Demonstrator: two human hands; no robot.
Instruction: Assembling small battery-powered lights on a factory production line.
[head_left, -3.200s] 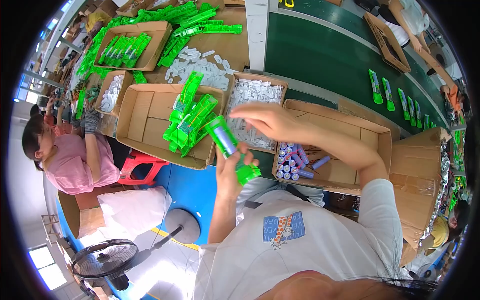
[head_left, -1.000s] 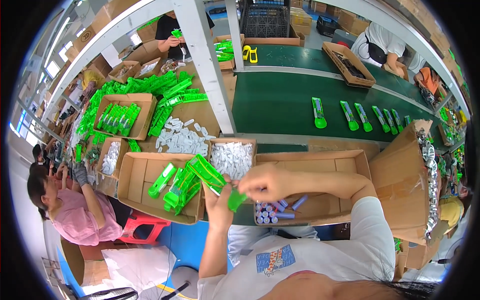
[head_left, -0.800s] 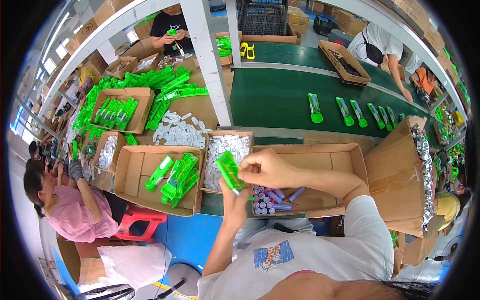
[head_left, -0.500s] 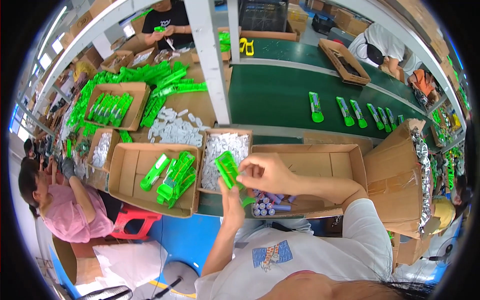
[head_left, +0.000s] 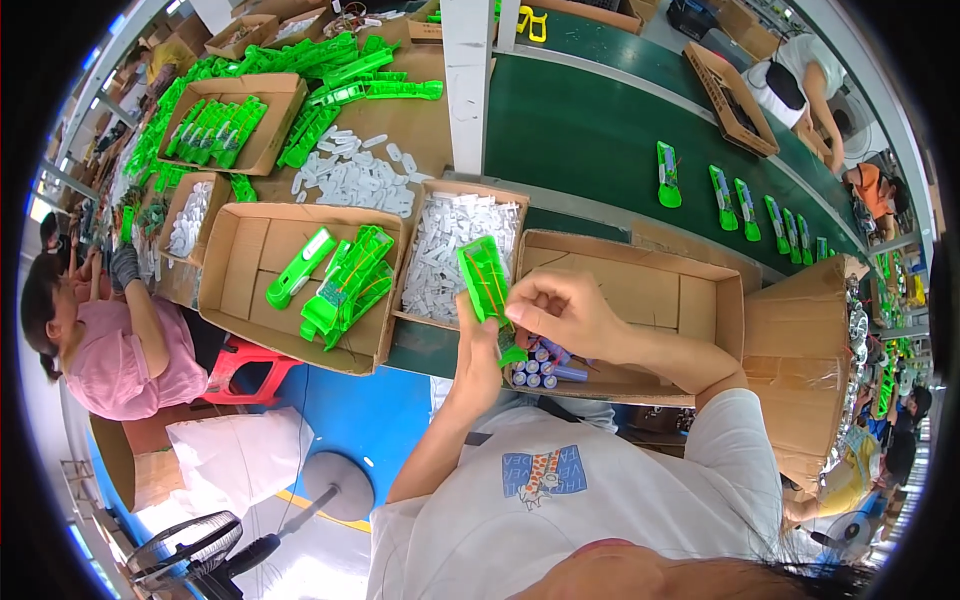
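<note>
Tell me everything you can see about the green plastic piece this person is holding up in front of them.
The green plastic piece is a long, narrow shell of bright, slightly see-through plastic with ribs inside. It is held tilted, its upper end leaning left, above the gap between two cardboard boxes. The left hand grips its lower part from below, and the right hand pinches its right edge with the fingertips. Its lower end is hidden behind the hands.

A bright green plastic shell point(head_left: 484, 280), long, open-faced and ribbed inside, is held tilted in the left hand point(head_left: 478, 345), its near end low. The right hand point(head_left: 562, 312) touches its right edge.
</note>
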